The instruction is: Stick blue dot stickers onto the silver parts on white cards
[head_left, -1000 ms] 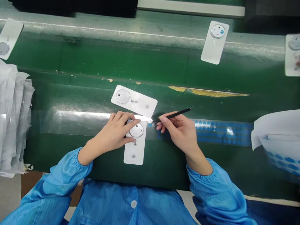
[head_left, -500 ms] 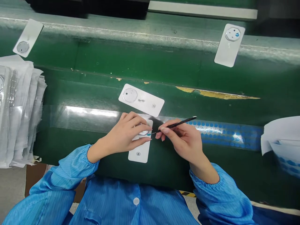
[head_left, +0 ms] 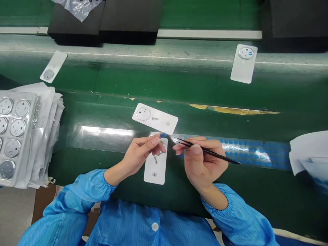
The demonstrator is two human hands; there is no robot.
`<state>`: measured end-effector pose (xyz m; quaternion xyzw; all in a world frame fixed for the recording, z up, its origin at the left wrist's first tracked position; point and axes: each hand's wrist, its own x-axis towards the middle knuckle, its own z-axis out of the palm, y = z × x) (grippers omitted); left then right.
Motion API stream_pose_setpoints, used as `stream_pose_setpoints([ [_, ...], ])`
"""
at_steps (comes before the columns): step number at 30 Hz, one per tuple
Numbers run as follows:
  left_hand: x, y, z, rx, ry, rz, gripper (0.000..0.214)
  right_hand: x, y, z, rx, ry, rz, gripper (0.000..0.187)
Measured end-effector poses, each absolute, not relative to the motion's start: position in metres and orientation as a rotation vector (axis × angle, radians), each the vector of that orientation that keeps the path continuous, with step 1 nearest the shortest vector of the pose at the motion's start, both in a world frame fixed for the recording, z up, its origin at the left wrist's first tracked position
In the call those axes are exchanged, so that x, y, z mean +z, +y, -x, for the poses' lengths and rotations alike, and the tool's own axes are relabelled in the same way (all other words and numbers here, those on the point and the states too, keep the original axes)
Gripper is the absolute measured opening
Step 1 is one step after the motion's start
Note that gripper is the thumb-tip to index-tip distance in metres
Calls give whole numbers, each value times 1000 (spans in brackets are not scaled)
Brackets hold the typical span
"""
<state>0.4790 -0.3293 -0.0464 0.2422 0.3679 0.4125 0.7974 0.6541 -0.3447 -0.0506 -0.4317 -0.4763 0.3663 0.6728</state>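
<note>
My left hand [head_left: 139, 152] hovers over a white card [head_left: 155, 171], its thumb against the index finger. A small blue sticker [head_left: 163, 135] sits at the tip of that index finger, and the other fingers are curled. In my right hand [head_left: 202, 160] are black tweezers [head_left: 210, 151], held like a pen, with the tips pointing left close to the blue sticker. The card below my left hand stands lengthwise toward me, with small dark print; my fingers partly hide its round part. Just beyond it lies a second white card [head_left: 161, 119] with a round silver piece.
A clear strip with blue dots [head_left: 238, 147] runs along the green bench. At left, a clear tray [head_left: 15, 136] of round silver pieces rests beside stacked white sheets [head_left: 48, 136]. Farther back are two white cards [head_left: 56, 63] [head_left: 242, 70] and black boxes [head_left: 130, 20].
My left hand has lifted from the card and turned, now with the blue sticker at its index fingertip. The tweezers have swung so their back end points down to the right. The view has tilted upward.
</note>
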Motion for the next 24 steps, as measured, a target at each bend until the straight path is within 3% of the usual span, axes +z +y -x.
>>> stream_pose_setpoints([
  [10, -43, -332, -482, 858, 805, -576, 41, -47, -343, -653, 914, -1028, 965, 2],
  [19, -45, -331, -482, 830, 826, -589, 41, -41, -344, -651, 908, -1052, 1125, 20],
  [24, -49, -333, -482, 818, 819, -624, 40, -42, -345, -652, 894, -1053, 1120, 18],
])
